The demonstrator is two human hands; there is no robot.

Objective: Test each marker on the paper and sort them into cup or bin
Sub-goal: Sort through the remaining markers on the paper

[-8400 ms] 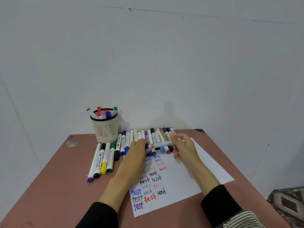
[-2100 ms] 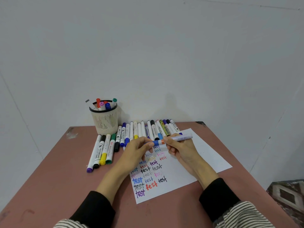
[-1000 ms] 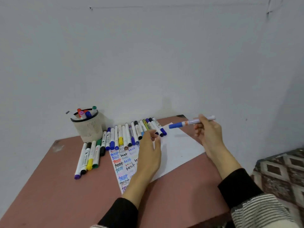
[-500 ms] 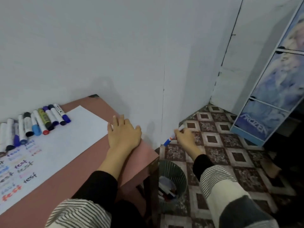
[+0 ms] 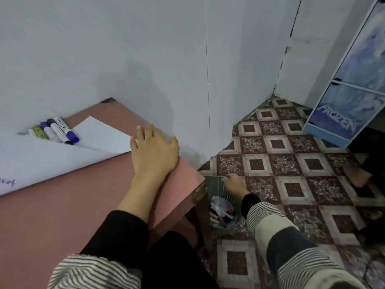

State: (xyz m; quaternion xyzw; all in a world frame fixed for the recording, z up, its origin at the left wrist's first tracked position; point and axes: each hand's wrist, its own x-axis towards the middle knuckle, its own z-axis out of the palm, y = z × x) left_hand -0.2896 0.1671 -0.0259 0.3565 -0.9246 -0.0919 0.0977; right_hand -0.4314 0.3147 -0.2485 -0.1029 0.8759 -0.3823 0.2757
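Left hand (image 5: 155,152) lies palm-down on the table (image 5: 62,205) near its right edge, fingers straight and slightly spread, pointing to 12 o'clock; fingertips (image 5: 140,130) are flat on the tabletop, thumb side touching or overlapping the right corner of the paper (image 5: 52,155), holding nothing. Right hand (image 5: 234,183) is down at floor level, at 3 o'clock of the table corner, over the far rim of the bin (image 5: 215,184); its fingers point to 9 o'clock and look loosely extended, nothing visibly in them, but the hand is small and blurred, so cannot tell for sure how far open they are. The bin is a green slatted basket on the tiled floor (image 5: 291,174), just beside the table leg, at 4 o'clock of the left hand; discarded markers (image 5: 220,213) lie piled inside, white barrels with mixed caps. On the table, at 9 o'clock of the left hand, the end of the marker row (image 5: 56,130) lies at the paper's far edge, against the wall, caps toward the viewer: blue, black, purple visible. Paper shows a bit of black writing at the far left. A blue cabinet (image 5: 352,101) stands at 2 o'clock.
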